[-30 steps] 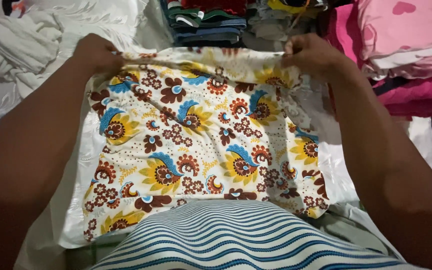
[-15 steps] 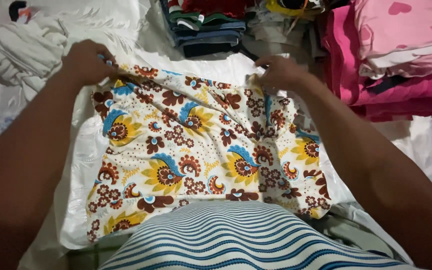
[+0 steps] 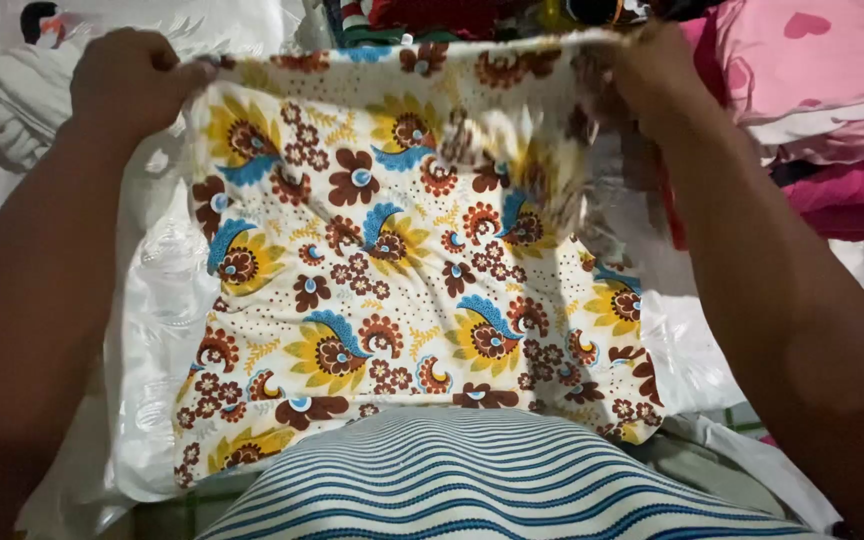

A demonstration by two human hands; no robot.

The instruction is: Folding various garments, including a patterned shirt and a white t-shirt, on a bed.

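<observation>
A cream cloth with brown, yellow and blue flowers lies spread in front of me on a white plastic sheet. My left hand grips the cloth's far left corner. My right hand grips its far right corner, and that side is blurred with movement. Both hands hold the far edge raised and pulled taut. The near edge of the cloth runs under my blue-and-white striped shirt.
A stack of folded dark clothes stands just beyond the cloth's far edge. Folded pink bedding is piled at the right. Crumpled white fabric lies at the far left.
Both hands have pulled the cloth's far edge up and away from me. My right hand has moved out to the right, so the bunched far side is now stretched flat.
</observation>
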